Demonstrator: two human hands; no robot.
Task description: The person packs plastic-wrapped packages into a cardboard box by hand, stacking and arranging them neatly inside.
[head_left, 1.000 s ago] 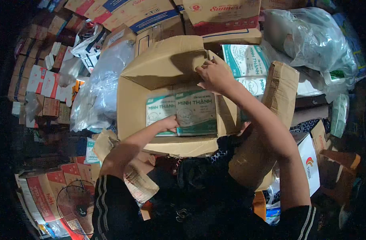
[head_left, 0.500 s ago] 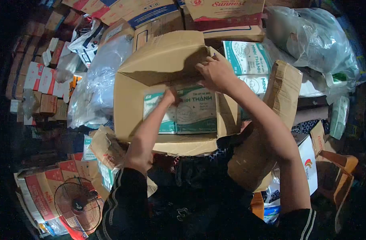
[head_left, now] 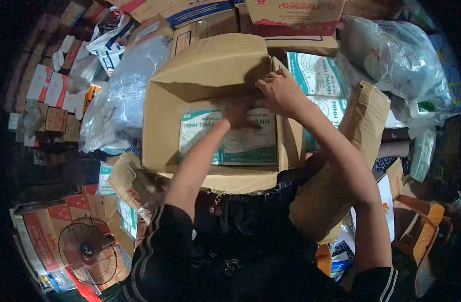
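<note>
A cardboard box (head_left: 160, 136) stands open in front of me, its flaps folded outward. Green-and-white packets (head_left: 248, 148) printed "Minh Thành" lie side by side on its floor. My left hand (head_left: 242, 117) reaches inside, over the packets; it is shaded and blurred, with fingers seemingly stretched out. Whether it presses on them I cannot tell. At the box's upper right corner, my right hand (head_left: 282, 94) has its fingers bent over the edge of the cardboard wall. Part of the right-hand packet's top is hidden by my left hand.
More green-and-white packets (head_left: 318, 75) lie beyond the box's right wall. Clear plastic bags (head_left: 122, 105) bulge at the left, and another plastic bag (head_left: 396, 60) sits at the right. A fan (head_left: 88, 250) stands lower left. Cartons (head_left: 296, 15) line the back.
My left hand has shifted right across the packets, uncovering more of the left one. My right hand stays at the box's corner. The whole view has shifted slightly.
</note>
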